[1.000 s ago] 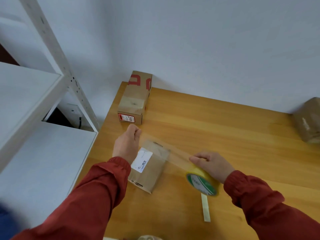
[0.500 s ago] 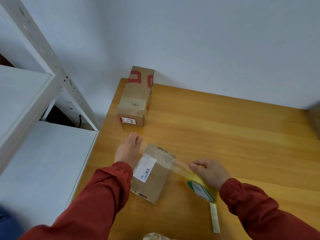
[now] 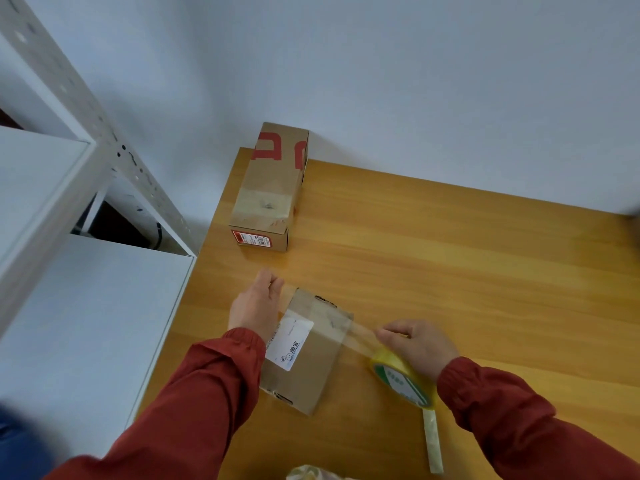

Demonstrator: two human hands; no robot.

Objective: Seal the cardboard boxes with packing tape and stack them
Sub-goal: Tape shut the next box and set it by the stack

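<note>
A small cardboard box (image 3: 311, 362) with a white label lies on the wooden table (image 3: 450, 271) in front of me. Clear tape (image 3: 356, 336) stretches across its top from my left hand (image 3: 256, 306), which pinches the tape's free end at the box's far left corner, to the yellow tape roll (image 3: 403, 379) on the right. My right hand (image 3: 420, 344) grips that roll just right of the box. A taller taped box (image 3: 270, 188) with red print stands at the table's back left corner.
A white metal shelf unit (image 3: 86, 202) stands close against the table's left edge. A loose strip of tape (image 3: 433, 441) lies on the table below the roll. Something pale and crumpled (image 3: 308, 474) shows at the bottom edge. A wall runs behind the table.
The stretched tape has come down onto the small box's top. My right hand with the roll sits lower and closer to the box. The view has shifted left, dropping a box at the right edge.
</note>
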